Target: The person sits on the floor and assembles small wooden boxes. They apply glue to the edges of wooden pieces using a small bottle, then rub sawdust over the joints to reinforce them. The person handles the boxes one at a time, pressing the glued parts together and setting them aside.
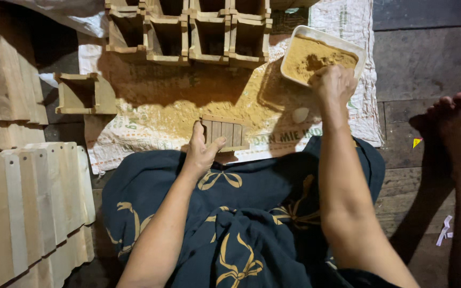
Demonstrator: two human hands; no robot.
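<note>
My left hand (203, 150) grips the left end of a small wooden box (226, 132) made of slats, which rests on a dusty printed sack (150, 114) in front of my lap. My right hand (333, 82) reaches into a white rectangular tub (348, 47) of yellow-brown sawdust, its fingers bent down into the powder. Whether it holds any powder is hidden. Yellow-brown dust is spread over the sack around the box.
Several finished wooden boxes (188, 32) stand in rows at the top, one more (84, 93) lies alone at the left. Stacks of wooden slats (28, 202) fill the left side. Another person's bare foot (457, 125) rests on the plank floor at the right. A dark patterned cloth (241, 213) covers my lap.
</note>
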